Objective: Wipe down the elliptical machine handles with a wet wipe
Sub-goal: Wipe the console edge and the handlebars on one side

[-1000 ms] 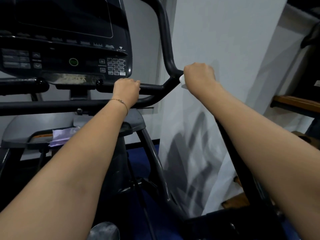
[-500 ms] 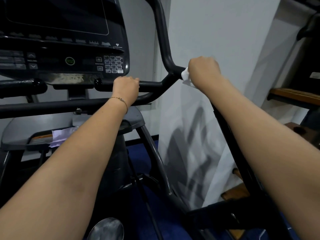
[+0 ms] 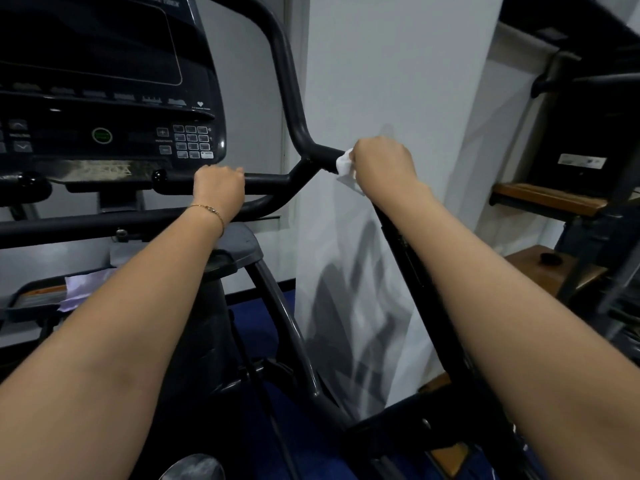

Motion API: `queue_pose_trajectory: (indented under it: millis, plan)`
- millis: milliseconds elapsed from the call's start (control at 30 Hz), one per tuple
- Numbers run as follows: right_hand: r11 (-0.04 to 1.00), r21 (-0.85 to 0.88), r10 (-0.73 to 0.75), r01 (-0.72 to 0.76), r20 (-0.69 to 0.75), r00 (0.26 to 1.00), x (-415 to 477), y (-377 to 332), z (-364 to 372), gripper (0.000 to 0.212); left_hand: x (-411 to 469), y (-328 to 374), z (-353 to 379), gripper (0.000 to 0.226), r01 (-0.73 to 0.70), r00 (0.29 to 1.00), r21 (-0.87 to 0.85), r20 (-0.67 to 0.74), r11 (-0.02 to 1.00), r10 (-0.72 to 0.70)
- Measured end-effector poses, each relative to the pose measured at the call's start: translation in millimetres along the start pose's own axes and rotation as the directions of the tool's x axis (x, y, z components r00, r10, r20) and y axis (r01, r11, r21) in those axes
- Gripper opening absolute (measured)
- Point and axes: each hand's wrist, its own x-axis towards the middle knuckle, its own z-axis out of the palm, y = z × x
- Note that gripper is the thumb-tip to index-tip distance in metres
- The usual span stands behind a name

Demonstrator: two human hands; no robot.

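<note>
head view: right hand (image 3: 382, 164) curls round the handle (image 3: 323, 154) with a white wipe (image 3: 344, 165) bunched under its fingers, seemingly pressed to the bar. left hand (image 3: 218, 188) wraps the lower bar (image 3: 266, 181) below the console (image 3: 114, 98), a bracelet (image 3: 211, 211) on its wrist.

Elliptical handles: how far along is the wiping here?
Done: nothing shows as clearly wiped. In hand: the right hand grips a white wipe around the right handle just past its bend. Remaining: at least the inner bar that the left hand grips bare.
</note>
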Motion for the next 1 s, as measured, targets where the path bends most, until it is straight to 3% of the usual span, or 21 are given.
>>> queue_pose_trajectory:
  millis: [167,233,333,400,533,733,833,1000]
  plan:
    - [0.999,0.037,0.005,-0.003,-0.048,0.999,2.6,2.3,12.3,0.013,0.7,6.3,-14.8,0.028,0.055,0.990,-0.043,0.130,0.998,-0.049]
    - [0.999,0.049,0.024,-0.020,-0.082,0.996,-1.3,4.7,16.9,0.020,-1.3,15.8,-23.1,0.037,0.088,0.985,-0.147,0.159,0.985,-0.064]
    - [0.993,0.120,0.029,-0.024,-0.037,0.999,-3.7,2.1,10.7,0.010,-13.0,48.5,-43.7,0.061,-0.090,0.996,-0.440,-0.042,0.893,0.080]
    - [0.979,0.202,0.032,-0.033,0.008,0.999,-9.5,9.0,-0.7,0.024,-23.4,73.4,-60.0,0.069,-0.257,0.965,-0.538,-0.185,0.803,0.185]
    - [0.953,0.302,0.055,0.004,-0.188,0.981,-53.4,31.6,-11.5,0.032,-31.2,97.5,-76.1,0.077,-0.317,0.948,-0.623,-0.225,0.715,0.224]
    - [0.995,0.093,-0.015,0.025,-0.105,0.994,-67.1,32.7,18.3,0.037,-19.9,91.5,-87.7,0.078,-0.225,0.971,-0.654,-0.093,0.722,0.218]
    - [0.998,0.055,-0.016,0.023,-0.120,0.993,-57.8,36.5,17.6,0.034,-16.2,87.7,-91.4,0.074,-0.208,0.972,-0.671,-0.062,0.712,0.226]
    - [0.997,0.015,-0.068,0.070,-0.118,0.991,-88.9,41.4,29.8,0.050,-23.1,89.2,-96.0,0.072,-0.189,0.976,-0.695,-0.056,0.694,0.209]
